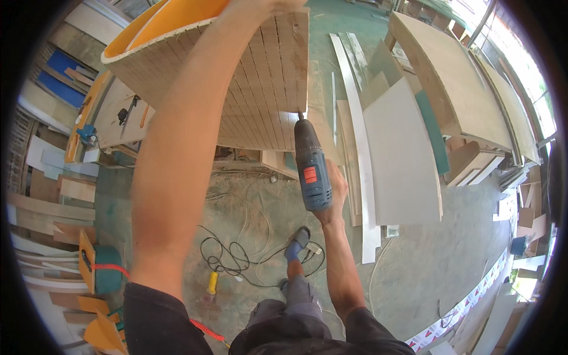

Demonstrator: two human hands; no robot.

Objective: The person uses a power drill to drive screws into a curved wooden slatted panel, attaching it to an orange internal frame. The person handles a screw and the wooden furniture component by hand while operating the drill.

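Observation:
A blue and black power drill is in my right hand, which is wrapped round its handle. The drill points away from me, and its tip meets the right edge of a wooden panel scored with many parallel grooves. This panel belongs to a curved piece with a yellow inner face. My left arm reaches across the panel, and my left hand is at its far edge. The top of the picture cuts that hand off, so its fingers hardly show. A bright spot lights the wood beside the drill's tip.
Black cable lies in loops on the floor near my foot. White boards and long strips lie to the right, before a large wooden frame. Offcuts are stacked along the left. A yellow cylinder stands near the cable.

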